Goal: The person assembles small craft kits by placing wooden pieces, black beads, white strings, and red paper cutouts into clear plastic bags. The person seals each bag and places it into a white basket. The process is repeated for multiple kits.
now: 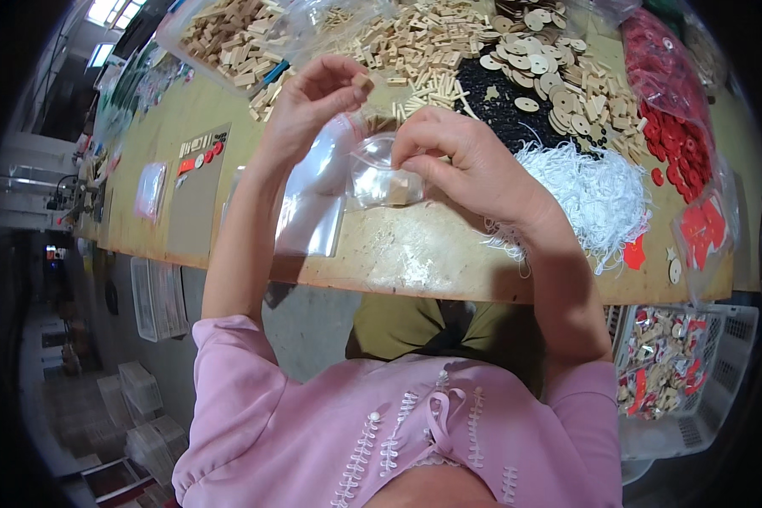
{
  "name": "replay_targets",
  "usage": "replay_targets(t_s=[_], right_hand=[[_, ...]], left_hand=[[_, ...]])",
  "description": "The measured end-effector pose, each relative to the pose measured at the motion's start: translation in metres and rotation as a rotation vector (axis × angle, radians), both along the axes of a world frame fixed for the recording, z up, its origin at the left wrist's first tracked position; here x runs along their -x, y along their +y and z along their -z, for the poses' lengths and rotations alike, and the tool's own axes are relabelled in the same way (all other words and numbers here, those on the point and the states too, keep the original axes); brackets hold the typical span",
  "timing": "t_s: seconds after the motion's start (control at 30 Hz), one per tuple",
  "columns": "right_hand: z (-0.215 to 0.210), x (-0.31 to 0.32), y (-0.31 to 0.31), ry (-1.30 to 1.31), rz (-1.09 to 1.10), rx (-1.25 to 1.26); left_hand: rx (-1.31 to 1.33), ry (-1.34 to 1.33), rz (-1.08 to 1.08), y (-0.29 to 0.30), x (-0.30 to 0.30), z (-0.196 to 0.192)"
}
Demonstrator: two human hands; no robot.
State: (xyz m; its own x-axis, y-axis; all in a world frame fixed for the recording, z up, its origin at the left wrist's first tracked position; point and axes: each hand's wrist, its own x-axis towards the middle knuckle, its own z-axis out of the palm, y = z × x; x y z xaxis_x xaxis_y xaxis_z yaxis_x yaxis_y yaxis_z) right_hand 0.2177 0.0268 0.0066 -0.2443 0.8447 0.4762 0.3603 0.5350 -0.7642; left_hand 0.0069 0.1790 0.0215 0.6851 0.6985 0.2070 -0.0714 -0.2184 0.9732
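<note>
Between the thumb and fingers of my left hand (317,97) is a small wooden block (361,81), raised above the table. My right hand (474,161) pinches the upper edge of a clear plastic bag (372,182), whose mouth looks spread. Through the film, a light wooden piece (399,191) shows near the bag's bottom. Beside it, a stack of flat clear bags (309,224) lies at the table's front edge. Small wooden sticks (432,93) are scattered just beyond my hands.
Wooden blocks (229,38) and round wooden discs (559,97) are heaped at the back. White strings (580,199), black small parts (504,102) and red discs (677,148) lie to the right. A cardboard sheet with sample parts (196,199) lies left. A crate of filled bags (665,364) stands below right.
</note>
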Motion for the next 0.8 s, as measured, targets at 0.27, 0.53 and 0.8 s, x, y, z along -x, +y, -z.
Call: replay_targets(t_s=[0.27, 0.53, 0.8], right_hand=[[-0.002, 0.003, 0.000, -0.001, -0.084, 0.059], [-0.008, 0.016, -0.011, 0.046, -0.395, 0.109], [-0.010, 0.020, -0.018, -0.010, -0.430, 0.227]], left_hand=[[-0.179, 0.143, 0.021, -0.061, 0.023, -0.028], [-0.243, 0.324, -0.181, -0.015, 0.034, -0.017], [-0.400, 0.813, -0.165, 0.008, -0.019, 0.037]])
